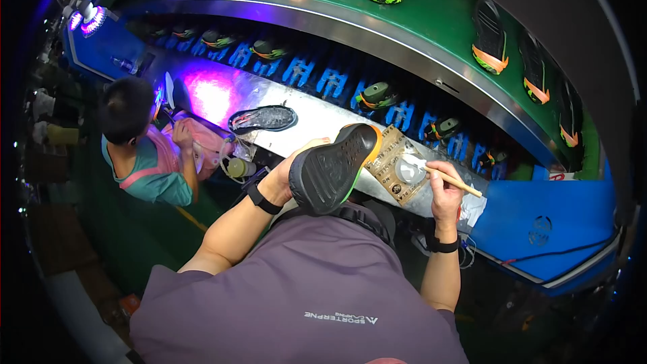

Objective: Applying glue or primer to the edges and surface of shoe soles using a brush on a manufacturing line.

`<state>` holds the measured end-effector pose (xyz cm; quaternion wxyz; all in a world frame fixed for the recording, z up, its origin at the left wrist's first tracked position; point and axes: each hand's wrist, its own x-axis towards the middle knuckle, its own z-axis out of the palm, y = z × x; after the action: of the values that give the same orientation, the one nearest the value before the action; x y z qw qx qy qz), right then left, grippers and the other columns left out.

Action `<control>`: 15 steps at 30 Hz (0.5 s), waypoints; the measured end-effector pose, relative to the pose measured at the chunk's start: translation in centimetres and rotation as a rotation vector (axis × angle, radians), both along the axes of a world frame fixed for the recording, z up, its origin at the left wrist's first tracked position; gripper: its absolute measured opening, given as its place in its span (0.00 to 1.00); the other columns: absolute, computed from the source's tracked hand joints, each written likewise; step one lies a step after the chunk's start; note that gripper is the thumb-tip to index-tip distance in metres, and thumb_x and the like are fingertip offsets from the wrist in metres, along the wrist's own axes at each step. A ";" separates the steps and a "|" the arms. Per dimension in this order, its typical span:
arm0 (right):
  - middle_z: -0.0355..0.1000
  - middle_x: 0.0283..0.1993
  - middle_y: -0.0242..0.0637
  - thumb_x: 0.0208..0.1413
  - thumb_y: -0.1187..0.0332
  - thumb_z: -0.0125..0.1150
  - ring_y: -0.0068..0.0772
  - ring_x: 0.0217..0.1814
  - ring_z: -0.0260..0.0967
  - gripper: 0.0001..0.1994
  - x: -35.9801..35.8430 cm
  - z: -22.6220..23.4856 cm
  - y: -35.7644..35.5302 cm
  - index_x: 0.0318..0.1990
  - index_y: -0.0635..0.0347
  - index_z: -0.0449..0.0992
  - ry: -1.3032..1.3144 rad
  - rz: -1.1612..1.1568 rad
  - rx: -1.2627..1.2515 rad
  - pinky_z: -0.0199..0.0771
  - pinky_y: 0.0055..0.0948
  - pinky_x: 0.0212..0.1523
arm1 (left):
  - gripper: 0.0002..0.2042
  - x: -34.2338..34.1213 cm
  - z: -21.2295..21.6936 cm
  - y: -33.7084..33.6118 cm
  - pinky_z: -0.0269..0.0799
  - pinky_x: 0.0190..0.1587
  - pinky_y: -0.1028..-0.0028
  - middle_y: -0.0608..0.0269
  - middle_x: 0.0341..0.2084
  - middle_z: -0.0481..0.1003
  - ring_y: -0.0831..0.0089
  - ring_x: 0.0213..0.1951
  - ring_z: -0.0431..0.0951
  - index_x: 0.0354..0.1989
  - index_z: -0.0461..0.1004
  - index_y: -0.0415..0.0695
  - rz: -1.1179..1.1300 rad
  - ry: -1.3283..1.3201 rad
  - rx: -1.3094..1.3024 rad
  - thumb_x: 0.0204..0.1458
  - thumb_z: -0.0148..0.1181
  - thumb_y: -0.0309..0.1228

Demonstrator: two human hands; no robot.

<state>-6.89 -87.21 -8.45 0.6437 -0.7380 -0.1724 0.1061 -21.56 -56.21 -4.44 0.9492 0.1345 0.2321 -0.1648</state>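
My left hand (pixel 286 171) grips a black shoe sole (pixel 331 170) with an orange and green edge, tilted up in front of my body. Most of those fingers are hidden behind the sole. Closed round the light wooden handle of a brush (pixel 462 184) is my right hand (pixel 445 195). The brush's white head is over a small round pot (pixel 407 170), to the right of the sole. Whether the bristles touch the pot's contents I cannot tell. Under the pot lies a brown printed sheet (pixel 387 174) on the metal bench.
Another black sole (pixel 263 118) lies on the metal bench (pixel 311 121). Beyond it, blue holders (pixel 331 83) carry several shoe parts. Farther up, a green conveyor belt (pixel 431 23) bears more soles. A co-worker (pixel 151 148) sits at the left by purple lamps (pixel 89 20).
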 end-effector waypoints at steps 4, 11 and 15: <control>0.78 0.36 0.37 0.57 0.77 0.62 0.25 0.35 0.72 0.07 0.7 2.6 2.8 0.42 0.65 0.81 -0.131 0.165 0.075 0.71 0.23 0.38 | 0.17 0.1 0.4 -0.8 0.84 0.39 0.73 0.54 0.41 0.82 0.70 0.37 0.85 0.53 0.75 0.36 -0.018 0.060 0.090 0.69 0.47 0.36; 0.79 0.34 0.39 0.54 0.76 0.63 0.32 0.35 0.75 0.05 2.0 4.0 4.0 0.38 0.64 0.81 -0.261 0.267 -0.072 0.73 0.29 0.38 | 0.17 -0.1 1.6 -1.0 0.83 0.43 0.73 0.54 0.44 0.82 0.71 0.39 0.84 0.54 0.75 0.35 -0.020 -0.122 0.014 0.67 0.53 0.36; 0.78 0.34 0.40 0.53 0.76 0.63 0.33 0.36 0.75 0.06 2.8 4.1 4.5 0.38 0.65 0.81 -0.295 0.285 -0.030 0.73 0.30 0.40 | 0.16 0.0 -0.3 -0.4 0.83 0.41 0.75 0.54 0.43 0.82 0.71 0.38 0.85 0.53 0.76 0.36 -0.089 0.006 -0.154 0.68 0.50 0.35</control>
<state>-4.09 -82.73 -4.36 0.5790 -0.7232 -0.3657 0.0895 -21.52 -56.62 -4.72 0.9477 0.0709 0.2152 -0.2248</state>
